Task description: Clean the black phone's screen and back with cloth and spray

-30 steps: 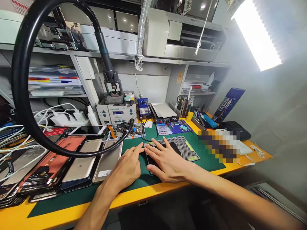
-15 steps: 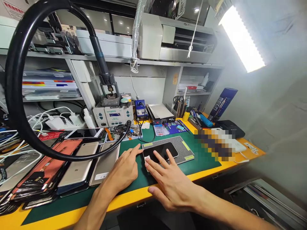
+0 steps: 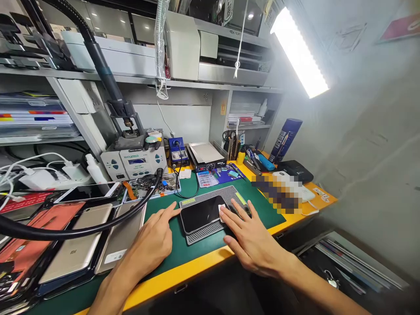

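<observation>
A black phone (image 3: pixel 200 215) lies screen up on a grey perforated pad (image 3: pixel 205 232), which rests on the green mat (image 3: pixel 173 253). My right hand (image 3: pixel 251 238) is over the right end of the phone, its fingers spread, with the fingertips pressing a small white wipe (image 3: pixel 222 211) on the screen. To the left, my left hand (image 3: pixel 152 238) has its index finger stretched out to the left edge of the phone and pad; its other fingers are bent and partly hidden.
Several phones and phone parts (image 3: pixel 78 245) lie at the left, under a thick black hose (image 3: pixel 98 229). Behind stand a grey soldering station (image 3: pixel 138 159) and a parts tray (image 3: pixel 170 186). A blurred patch (image 3: pixel 278 192) covers something at the right.
My right hand and the white wipe have moved from the left end of the phone to its right end. The whole view has shifted to the right.
</observation>
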Motion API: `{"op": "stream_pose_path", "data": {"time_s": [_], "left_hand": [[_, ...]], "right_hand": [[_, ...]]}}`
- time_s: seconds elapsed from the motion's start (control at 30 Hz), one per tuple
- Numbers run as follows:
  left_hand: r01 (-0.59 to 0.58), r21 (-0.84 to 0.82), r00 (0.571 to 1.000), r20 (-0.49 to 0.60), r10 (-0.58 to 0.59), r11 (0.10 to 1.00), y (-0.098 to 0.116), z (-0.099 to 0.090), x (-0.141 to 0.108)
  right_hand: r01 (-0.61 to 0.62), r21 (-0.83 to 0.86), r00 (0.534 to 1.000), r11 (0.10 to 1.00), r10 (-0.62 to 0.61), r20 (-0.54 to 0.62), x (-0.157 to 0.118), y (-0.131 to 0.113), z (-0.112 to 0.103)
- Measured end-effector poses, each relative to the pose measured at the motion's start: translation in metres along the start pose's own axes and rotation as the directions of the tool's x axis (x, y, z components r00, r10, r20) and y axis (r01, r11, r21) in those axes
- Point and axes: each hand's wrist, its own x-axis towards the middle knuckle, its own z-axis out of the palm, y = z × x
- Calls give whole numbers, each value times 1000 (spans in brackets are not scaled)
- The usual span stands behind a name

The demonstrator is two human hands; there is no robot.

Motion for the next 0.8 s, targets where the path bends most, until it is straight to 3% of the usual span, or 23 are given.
{"op": "stream_pose_path", "data": {"time_s": [0.23, 0.57, 0.8], "left_hand": [[12, 11, 1000, -4, -12, 1000, 2, -1, -2], [10, -1, 1000, -7, -10, 1000, -2, 2, -1], [-15, 34, 1000, -2, 16, 999, -1, 4, 2]], "right_hand": [[-31, 35, 999, 999, 30, 20, -5, 20, -3], [-12, 105, 997, 994, 4, 77, 35, 30, -19], [83, 161, 993, 983, -95, 66, 53, 13, -27]]}}
